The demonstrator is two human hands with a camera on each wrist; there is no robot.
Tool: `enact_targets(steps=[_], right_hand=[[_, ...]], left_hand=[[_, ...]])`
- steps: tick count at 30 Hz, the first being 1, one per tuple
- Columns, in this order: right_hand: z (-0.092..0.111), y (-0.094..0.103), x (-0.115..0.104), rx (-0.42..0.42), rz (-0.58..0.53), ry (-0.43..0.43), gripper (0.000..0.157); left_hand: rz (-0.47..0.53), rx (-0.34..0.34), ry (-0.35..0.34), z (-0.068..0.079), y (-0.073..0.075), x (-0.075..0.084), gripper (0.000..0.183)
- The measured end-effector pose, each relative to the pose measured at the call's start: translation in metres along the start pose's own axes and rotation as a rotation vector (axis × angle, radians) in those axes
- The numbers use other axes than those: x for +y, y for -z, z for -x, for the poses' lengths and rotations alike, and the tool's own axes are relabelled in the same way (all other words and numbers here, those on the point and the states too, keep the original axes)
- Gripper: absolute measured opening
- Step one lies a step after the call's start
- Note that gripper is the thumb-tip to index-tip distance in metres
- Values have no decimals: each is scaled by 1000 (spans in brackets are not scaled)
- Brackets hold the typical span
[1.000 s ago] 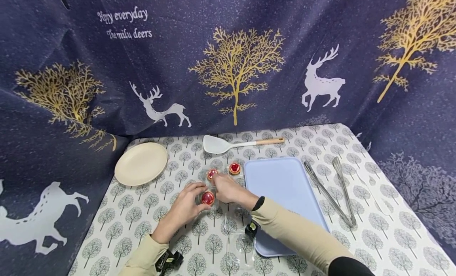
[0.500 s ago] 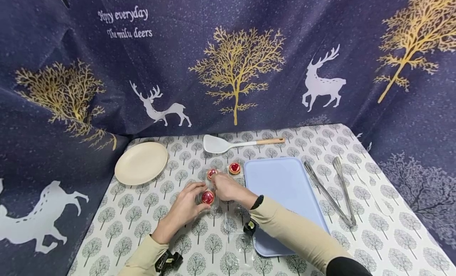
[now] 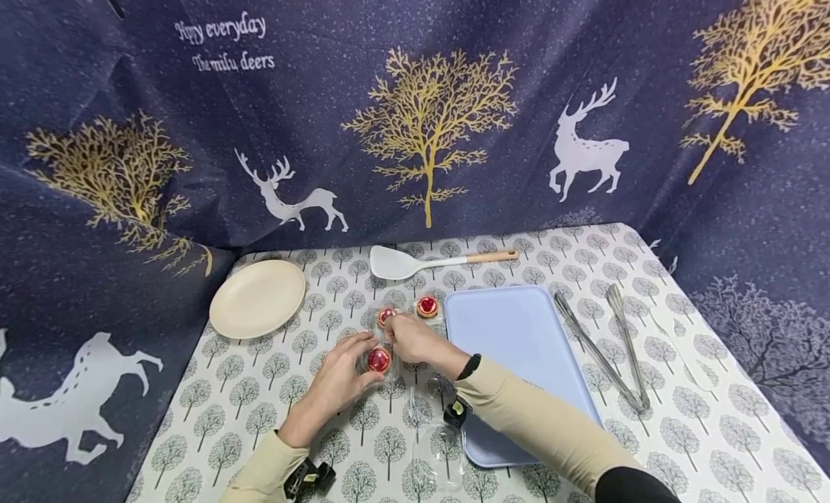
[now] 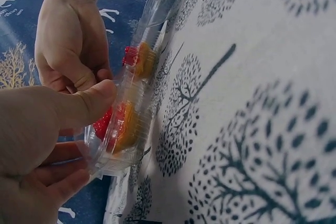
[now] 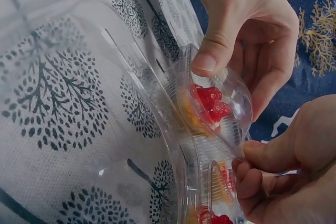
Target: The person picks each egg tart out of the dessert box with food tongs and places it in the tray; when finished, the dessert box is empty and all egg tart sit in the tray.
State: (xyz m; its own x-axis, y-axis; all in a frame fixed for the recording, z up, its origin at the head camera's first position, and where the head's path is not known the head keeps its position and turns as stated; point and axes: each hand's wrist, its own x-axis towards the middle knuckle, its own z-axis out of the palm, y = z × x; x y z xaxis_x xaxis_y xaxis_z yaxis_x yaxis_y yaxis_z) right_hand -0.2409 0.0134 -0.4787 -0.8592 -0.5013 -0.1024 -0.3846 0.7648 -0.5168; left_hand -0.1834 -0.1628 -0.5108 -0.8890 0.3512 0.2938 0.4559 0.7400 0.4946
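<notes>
A clear plastic box (image 5: 181, 182) holds small tarts topped with red fruit. My left hand (image 3: 336, 379) grips one end of it, thumb on the near edge and fingers along the far side. A clear dome (image 5: 239, 95) covers the tart (image 5: 207, 103) between that thumb and the fingers. My right hand (image 3: 417, 342) pinches the rim of the plastic beside this tart, thumb against curled forefinger, as the right wrist view shows. Past the right hand are a partly hidden tart (image 3: 385, 316) and another tart (image 3: 427, 306) in full view.
A blue tray (image 3: 519, 337) lies under my right forearm. Metal tongs (image 3: 625, 388) lie right of it. At the back is a white spatula with a wooden handle (image 3: 491, 258); a cream plate (image 3: 257, 299) stands at the left. Clear plastic (image 3: 436, 445) lies left of the tray.
Both hands keep their places on the plastic box. My right hand shifts only very slightly; the tarts, tray and utensils stay where they were.
</notes>
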Motion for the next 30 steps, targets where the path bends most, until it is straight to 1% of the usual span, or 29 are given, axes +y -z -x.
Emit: enact_targets(steps=[7, 10, 14, 15, 17, 19, 22, 24, 27, 30], right_hand=[[-4, -1, -1, -6, 46, 10, 22], [-5, -1, 0, -10, 47, 6, 25], [-5, -1, 1, -10, 77, 29, 19], [-4, 0, 1, -10, 74, 33, 19], [-2, 2, 1, -12, 64, 40, 25], [0, 3, 1, -16, 27, 33, 28], [3, 3, 3, 0, 0, 32, 21], [5, 3, 3, 18, -11, 27, 18], [7, 3, 4, 49, -23, 19, 25], [9, 6, 4, 61, -38, 18, 25]], left_hand=[[-19, 40, -39, 0, -1, -3, 64], [-21, 44, -40, 0, 0, -3, 64], [-19, 46, -33, -1, 1, -3, 64], [-19, 43, -31, -2, 1, -2, 64], [-20, 33, -29, -3, 2, -1, 64], [-20, 23, -30, -3, 2, 0, 65], [-14, 16, -34, -2, 2, 1, 66], [-4, 17, -41, -2, 2, 2, 66], [8, 30, -60, -2, 2, 3, 66], [-1, 53, -91, -3, 3, 3, 66]])
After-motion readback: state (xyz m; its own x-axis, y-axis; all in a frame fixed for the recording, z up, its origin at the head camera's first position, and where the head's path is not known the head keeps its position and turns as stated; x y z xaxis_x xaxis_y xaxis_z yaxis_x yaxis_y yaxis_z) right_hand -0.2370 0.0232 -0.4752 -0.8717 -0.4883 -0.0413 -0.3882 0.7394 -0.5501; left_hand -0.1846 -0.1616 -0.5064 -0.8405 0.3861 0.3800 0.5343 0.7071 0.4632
